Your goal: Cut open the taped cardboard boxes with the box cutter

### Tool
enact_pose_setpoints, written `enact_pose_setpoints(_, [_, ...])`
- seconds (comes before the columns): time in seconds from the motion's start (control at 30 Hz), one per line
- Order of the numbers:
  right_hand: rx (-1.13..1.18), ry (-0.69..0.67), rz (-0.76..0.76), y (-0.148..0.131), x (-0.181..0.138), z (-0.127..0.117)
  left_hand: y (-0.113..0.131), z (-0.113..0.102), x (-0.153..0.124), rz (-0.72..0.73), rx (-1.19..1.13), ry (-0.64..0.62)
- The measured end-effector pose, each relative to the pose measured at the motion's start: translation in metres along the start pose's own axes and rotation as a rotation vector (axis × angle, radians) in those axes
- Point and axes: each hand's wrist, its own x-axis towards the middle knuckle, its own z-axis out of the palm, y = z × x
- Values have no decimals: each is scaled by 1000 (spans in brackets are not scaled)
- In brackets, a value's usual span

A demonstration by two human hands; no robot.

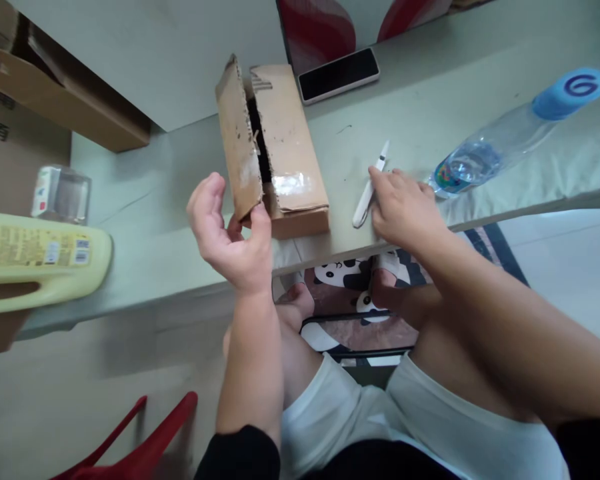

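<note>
A small brown cardboard box (297, 140) lies on the covered table, its top slit along the middle with a dark gap showing. My left hand (235, 233) is closed at the near end of the box, thumb and fingers pinching the corner of the raised left flap (240, 140). To the right of the box lies a slim white knife (367, 197) with a pointed tip, flat on the table. My right hand (405, 203) rests palm down beside it, fingers extended, the index fingertip touching the knife's edge.
Behind the box lies a phone-like black-screened device (340, 75). A clear water bottle (515, 137) with a blue cap is on the right. On the left are a yellow jug (45, 260), a small clear box (63, 193) and a larger open carton (65, 87). The table's front edge runs below my hands.
</note>
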Motion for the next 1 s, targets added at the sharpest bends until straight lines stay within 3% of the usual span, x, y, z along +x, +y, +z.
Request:
enact_pose_setpoints(0.13, [-3, 28, 2, -3, -2, 0, -14, -8, 11, -148, -40, 105])
enact_pose_setpoints(0.23, [27, 41, -60, -8, -3, 0, -27, -14, 19, -428, -148, 243])
enact_pose_setpoints(0.3, [50, 33, -116, -11, -4, 2, -36, -18, 23, -646, -229, 224])
enact_pose_setpoints(0.37, [100, 28, -173, -13, -3, 5, -44, -23, 26, -746, -210, 155])
enact_pose_setpoints(0.57, [334, 133, -319, -13, 0, 9, -62, -23, 34, -664, 99, 81])
enact_pose_setpoints(0.7, [434, 159, -354, -16, 1, 6, -62, -14, 32, -746, -131, 25])
enact_pose_setpoints(0.8, [531, 170, -424, -18, 1, 6, -56, -7, 30, -724, -345, -47])
enact_pose_setpoints(1.0, [729, 211, -416, -18, -2, 14, -45, -1, 27, -652, -406, -150])
